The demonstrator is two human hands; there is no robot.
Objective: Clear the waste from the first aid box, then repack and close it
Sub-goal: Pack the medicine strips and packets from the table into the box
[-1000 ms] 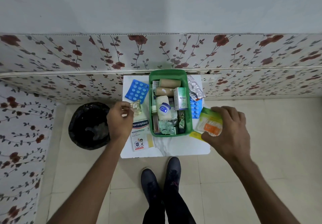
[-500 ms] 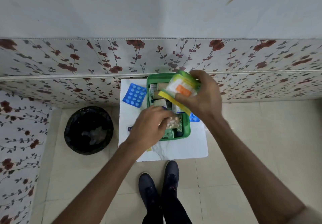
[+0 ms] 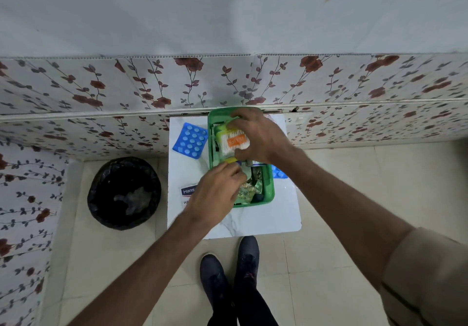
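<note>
The green first aid box stands open on a small white table against the wall. My right hand holds a green and yellow pack of cotton buds with an orange label, low over the far half of the box. My left hand hovers at the box's near left side, fingers curled at the pack's yellow lower edge; whether it grips anything I cannot tell. Crumpled foil strips lie in the box's near end. Most other contents are hidden by my hands.
A blue blister pack lies on the table left of the box, and another blue one peeks out at its right. A Hansaplast packet shows under my left wrist. A black-lined bin stands on the floor to the left. My shoes are below the table.
My right hand brought the cotton bud pack from the table's right side over the box and lowered it. My left hand moved from the Hansaplast packet to the box.
</note>
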